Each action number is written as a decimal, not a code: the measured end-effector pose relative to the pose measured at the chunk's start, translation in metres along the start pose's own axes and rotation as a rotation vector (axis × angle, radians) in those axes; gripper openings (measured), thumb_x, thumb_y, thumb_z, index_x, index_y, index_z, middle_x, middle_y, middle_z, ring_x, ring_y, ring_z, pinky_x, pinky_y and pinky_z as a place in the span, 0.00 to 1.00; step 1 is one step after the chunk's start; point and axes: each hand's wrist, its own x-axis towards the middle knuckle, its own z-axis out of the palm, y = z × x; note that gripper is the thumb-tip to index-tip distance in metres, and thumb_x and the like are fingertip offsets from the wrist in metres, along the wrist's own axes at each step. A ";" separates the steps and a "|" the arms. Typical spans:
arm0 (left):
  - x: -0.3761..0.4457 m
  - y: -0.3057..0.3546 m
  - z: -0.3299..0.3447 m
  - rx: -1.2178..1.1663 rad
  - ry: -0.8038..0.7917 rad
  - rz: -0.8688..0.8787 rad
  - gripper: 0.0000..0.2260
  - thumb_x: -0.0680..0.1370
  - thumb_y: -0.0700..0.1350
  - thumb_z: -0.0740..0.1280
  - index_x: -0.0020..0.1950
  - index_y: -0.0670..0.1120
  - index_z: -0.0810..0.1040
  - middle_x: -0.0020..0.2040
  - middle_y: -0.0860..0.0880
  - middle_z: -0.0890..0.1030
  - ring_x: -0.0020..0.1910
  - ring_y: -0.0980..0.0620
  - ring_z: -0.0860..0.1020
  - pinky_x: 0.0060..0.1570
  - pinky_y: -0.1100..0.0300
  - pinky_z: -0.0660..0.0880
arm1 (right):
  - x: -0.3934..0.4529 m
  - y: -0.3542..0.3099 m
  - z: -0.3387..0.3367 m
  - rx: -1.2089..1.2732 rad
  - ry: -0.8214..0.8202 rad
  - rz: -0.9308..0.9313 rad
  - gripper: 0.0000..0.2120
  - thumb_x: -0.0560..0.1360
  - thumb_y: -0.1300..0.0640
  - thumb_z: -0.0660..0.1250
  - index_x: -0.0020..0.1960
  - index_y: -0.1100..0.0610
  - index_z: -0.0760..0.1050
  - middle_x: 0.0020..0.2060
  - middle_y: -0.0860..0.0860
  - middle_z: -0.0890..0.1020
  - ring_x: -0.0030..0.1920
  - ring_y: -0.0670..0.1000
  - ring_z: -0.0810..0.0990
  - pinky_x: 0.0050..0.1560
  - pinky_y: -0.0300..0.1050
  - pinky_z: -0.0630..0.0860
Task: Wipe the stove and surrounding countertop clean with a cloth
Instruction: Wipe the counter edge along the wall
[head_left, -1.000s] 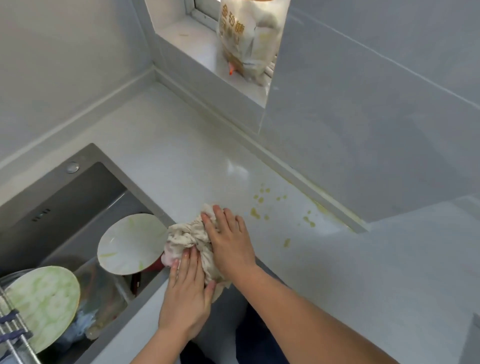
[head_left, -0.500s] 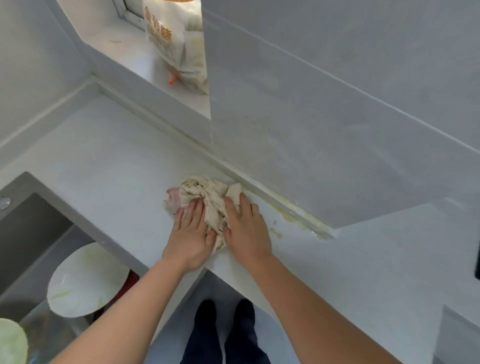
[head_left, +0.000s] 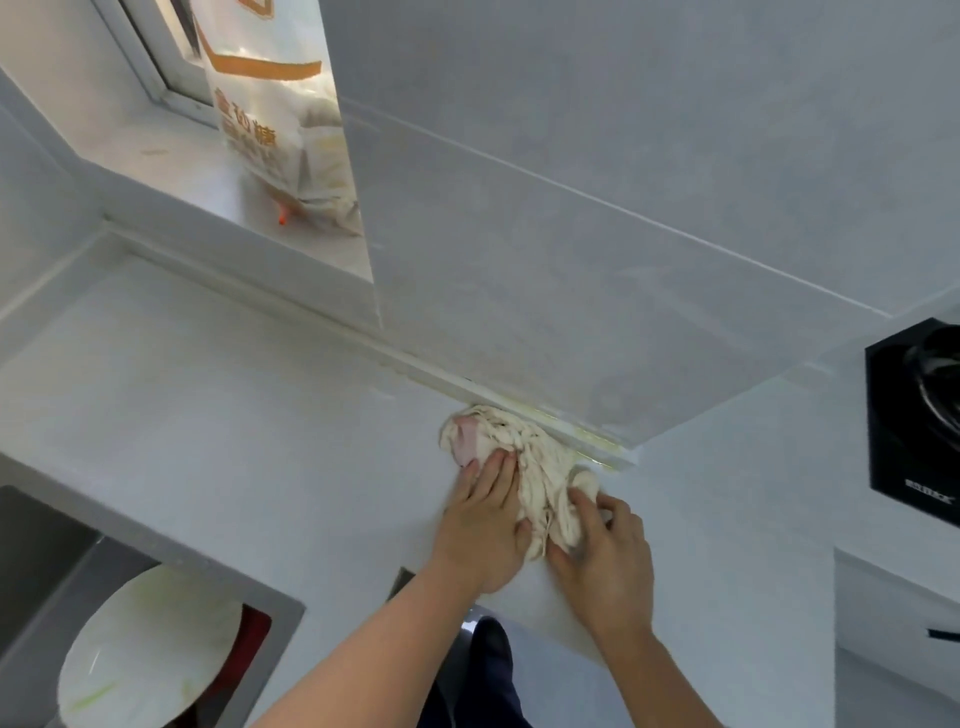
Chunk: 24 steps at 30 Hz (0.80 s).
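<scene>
- cloth (head_left: 524, 470): bunched cream rag with a pink patch, on the countertop (head_left: 234, 395), jammed against the wall base at 12 o'clock of the hands.
- I'd rate it light, soft and limp, no fixed shape; best held by pressing flat on top of the bunch, not pinching an edge.
- left hand (head_left: 485, 525): fingers straight, pressing the rag's 7 o'clock side.
- right hand (head_left: 605, 553): fingers curled into the folds at 5 o'clock.
- countertop: smooth, pale, matte; likely slick under the rag.
- yellowish residue (head_left: 587, 436) along the wall joint at 2 o'clock of the rag.
- stove (head_left: 904, 415): black, glossy, at 3 o'clock, well apart.
- sink (head_left: 47, 545) with pale plate (head_left: 145, 649) at 8 o'clock.
</scene>
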 end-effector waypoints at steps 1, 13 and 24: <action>0.001 0.004 -0.002 -0.003 0.003 0.012 0.31 0.79 0.56 0.54 0.77 0.39 0.65 0.78 0.42 0.69 0.79 0.47 0.64 0.76 0.46 0.53 | -0.001 0.005 0.000 -0.012 0.005 0.005 0.35 0.65 0.47 0.82 0.70 0.51 0.76 0.60 0.54 0.76 0.55 0.58 0.78 0.47 0.52 0.79; -0.053 -0.085 -0.023 -0.195 0.257 -0.265 0.35 0.78 0.61 0.62 0.82 0.48 0.62 0.81 0.49 0.64 0.81 0.50 0.59 0.80 0.50 0.51 | 0.021 -0.098 0.032 0.071 -0.050 -0.222 0.29 0.77 0.43 0.62 0.73 0.56 0.73 0.71 0.59 0.72 0.65 0.59 0.75 0.58 0.53 0.81; -0.019 -0.193 -0.063 -0.230 0.228 -0.495 0.52 0.64 0.71 0.52 0.85 0.49 0.50 0.85 0.46 0.47 0.83 0.48 0.43 0.80 0.45 0.41 | 0.082 -0.191 0.063 0.066 -0.128 -0.335 0.29 0.78 0.48 0.71 0.76 0.52 0.69 0.70 0.59 0.69 0.68 0.60 0.69 0.58 0.53 0.77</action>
